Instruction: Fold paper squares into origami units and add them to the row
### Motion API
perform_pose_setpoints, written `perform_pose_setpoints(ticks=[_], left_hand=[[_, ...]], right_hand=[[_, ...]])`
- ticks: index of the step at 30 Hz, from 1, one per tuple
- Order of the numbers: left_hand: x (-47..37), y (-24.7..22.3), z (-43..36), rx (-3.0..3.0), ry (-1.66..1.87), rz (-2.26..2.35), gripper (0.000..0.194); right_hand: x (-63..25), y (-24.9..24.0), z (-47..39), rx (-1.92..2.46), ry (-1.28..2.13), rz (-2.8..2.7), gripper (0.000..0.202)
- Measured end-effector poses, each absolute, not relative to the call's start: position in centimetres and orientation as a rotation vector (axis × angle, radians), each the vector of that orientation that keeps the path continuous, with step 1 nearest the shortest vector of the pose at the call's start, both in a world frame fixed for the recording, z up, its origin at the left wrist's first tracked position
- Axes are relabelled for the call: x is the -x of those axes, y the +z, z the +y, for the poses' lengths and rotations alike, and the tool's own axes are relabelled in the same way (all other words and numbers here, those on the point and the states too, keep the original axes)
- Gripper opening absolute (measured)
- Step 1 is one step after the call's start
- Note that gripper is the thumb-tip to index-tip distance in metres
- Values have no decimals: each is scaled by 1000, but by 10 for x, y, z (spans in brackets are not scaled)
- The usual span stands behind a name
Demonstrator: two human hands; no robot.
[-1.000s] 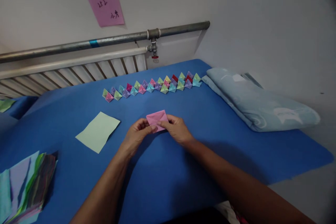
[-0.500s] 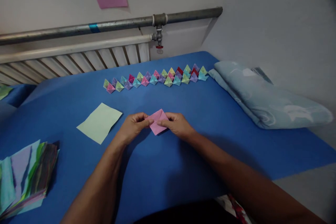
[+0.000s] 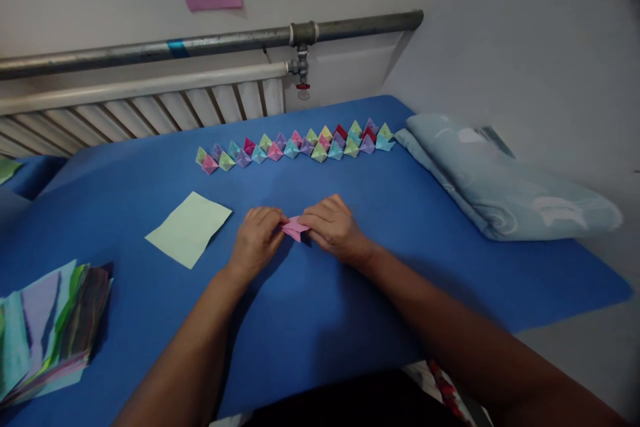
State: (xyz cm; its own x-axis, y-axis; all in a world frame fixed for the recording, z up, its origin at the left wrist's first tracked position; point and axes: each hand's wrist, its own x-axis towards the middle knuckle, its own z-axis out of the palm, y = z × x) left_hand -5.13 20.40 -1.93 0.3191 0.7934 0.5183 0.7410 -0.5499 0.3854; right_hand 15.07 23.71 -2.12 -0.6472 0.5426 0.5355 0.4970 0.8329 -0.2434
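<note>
Left hand (image 3: 256, 240) and right hand (image 3: 334, 228) each pinch one side of the pink folded paper (image 3: 296, 228), which sits between them over the blue surface (image 3: 280, 340); the opposed grip probably steadies both ends along a crease. Versus half a second ago, the flat diamond shows as a narrower, pointed form, knuckles now uppermost. Left of the grip lies a pale green sheet (image 3: 190, 230), farther left and nearer the body a paper stack (image 3: 63, 327), both apparently set for easy reach; beyond the grip, folded pieces (image 3: 291, 149) stand in neat rows.
</note>
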Motion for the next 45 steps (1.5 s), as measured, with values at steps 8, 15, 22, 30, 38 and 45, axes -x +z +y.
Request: perform_pose_setpoints(ticks=[8, 15, 22, 30, 38, 45], left_hand=[[48, -29, 173, -2805, 678, 1423, 17], [48, -30, 162, -2761, 663, 1405, 18], [47, -28, 161, -2705, 712, 1446, 16], [46, -29, 161, -2639, 734, 1478, 15], [47, -33, 173, -2357, 727, 1630, 21], [44, -31, 180, -2266, 664, 1686, 24]], right_hand=[[-156, -30, 218, 623, 27, -2620, 16], [-165, -35, 207, 794, 260, -2569, 20], [-173, -35, 203, 978, 396, -2481, 13], [-174, -34, 206, 1080, 553, -2434, 13], [-167, -33, 208, 1230, 632, -2326, 12], [-163, -32, 207, 1311, 624, -2288, 16]])
